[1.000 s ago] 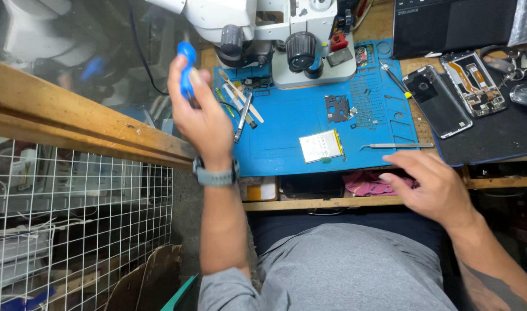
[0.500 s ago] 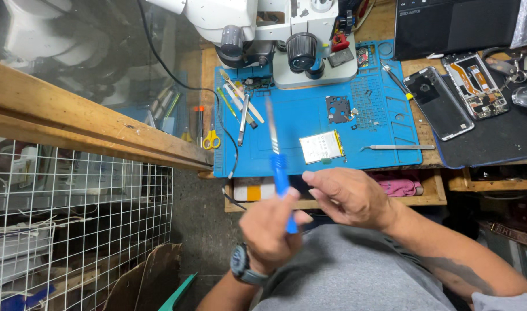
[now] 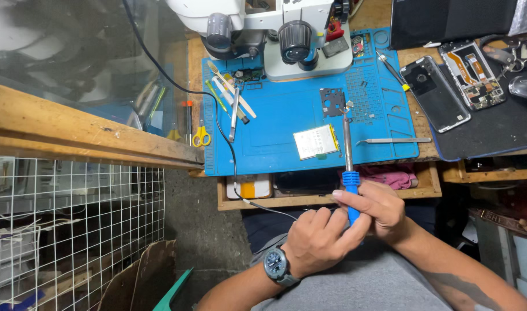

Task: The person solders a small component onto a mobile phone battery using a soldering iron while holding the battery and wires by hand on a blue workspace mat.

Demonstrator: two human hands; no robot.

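Both hands meet low over the lap, in front of the wooden surface (image 3: 309, 200), around a soldering iron with a ribbed blue plastic handle and a long grey metal shaft (image 3: 348, 155). The right hand (image 3: 374, 208) wraps the handle, its fingers (image 3: 351, 198) curled and pressed around the blue grip. The left hand (image 3: 320, 237), with a dark round wristwatch (image 3: 275, 264) on its wrist, closes on the lower end of the same handle, its fingers pinching it from below. The shaft points up and away, its tip near a small dark perforated metal plate (image 3: 332, 102) on the blue silicone work mat (image 3: 275, 144). A thin black cable (image 3: 217, 124) runs across the mat and off the front edge toward the hands.

As a judgement, the grip works best kept entirely on the blue part, clear of the metal, with the cable given slack so it drags nothing. A small white rectangular battery-like pack (image 3: 316, 141) lies just beside the shaft, and steel tweezers (image 3: 393, 140) lie near it, so the tip should be kept raised over them.
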